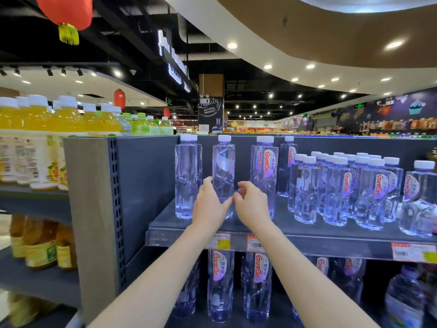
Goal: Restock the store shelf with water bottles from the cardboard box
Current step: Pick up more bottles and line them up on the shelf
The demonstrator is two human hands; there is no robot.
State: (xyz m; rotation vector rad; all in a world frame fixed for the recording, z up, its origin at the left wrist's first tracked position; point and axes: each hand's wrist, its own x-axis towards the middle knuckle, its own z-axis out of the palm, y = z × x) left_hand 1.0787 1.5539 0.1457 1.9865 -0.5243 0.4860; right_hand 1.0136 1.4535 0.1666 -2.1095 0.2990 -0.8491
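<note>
Along a supermarket aisle under a curved ceiling with spotlights, a dark grey shelf (307,229) carries water at chest height, with three price tags (256,243) on its front edge. Three red lanterns (65,10) hang overhead, and yellow juice bottles (59,119) fill the neighbouring rack to the left. Four tall columns of white-capped bottles stand on the shelf's left part, the outer ones with a second cap showing behind. To their right is a cluster of shorter bottles (335,190), more than a dozen, though overlapping rows hide the exact count. More bottles (257,280) stand on the level below. The water bottle (223,166) being placed is upright on the shelf, second column from the left, between the two hands. The left hand (209,205) curls its fingers round the bottle's lower left side. The right hand (251,204) sits at the lower right edge with fingers bent; whether it grips the bottle cannot be told.
</note>
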